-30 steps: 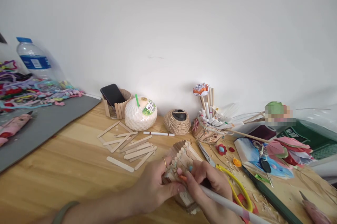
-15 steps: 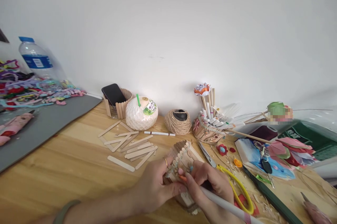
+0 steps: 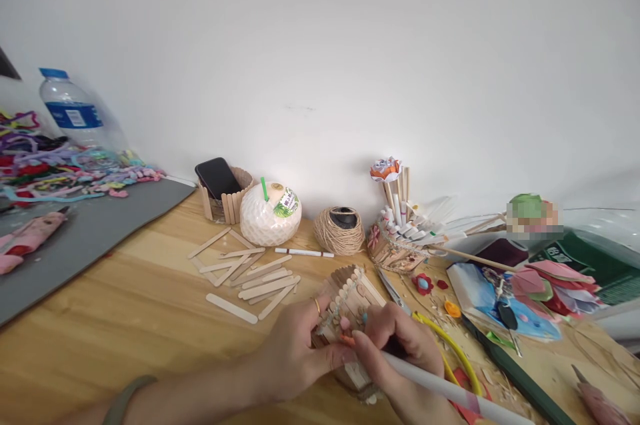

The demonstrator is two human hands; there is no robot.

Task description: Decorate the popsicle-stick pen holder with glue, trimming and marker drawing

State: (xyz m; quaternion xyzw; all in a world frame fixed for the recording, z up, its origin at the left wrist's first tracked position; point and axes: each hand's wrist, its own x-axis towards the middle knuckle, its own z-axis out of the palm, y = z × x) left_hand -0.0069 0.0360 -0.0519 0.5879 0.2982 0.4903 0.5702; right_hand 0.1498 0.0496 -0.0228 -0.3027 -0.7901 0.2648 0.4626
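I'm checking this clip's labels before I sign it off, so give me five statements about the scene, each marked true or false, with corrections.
1. The left hand holds the stick-built craft piece. True.
2. The right hand is empty. False: it holds a long white tool.
3. The twine ball stands between the white coconut and the marker holder. True.
4. The phone lies on the gray mat. False: the phone leans in the small stick basket.
5. The bottle has a blue cap. True.
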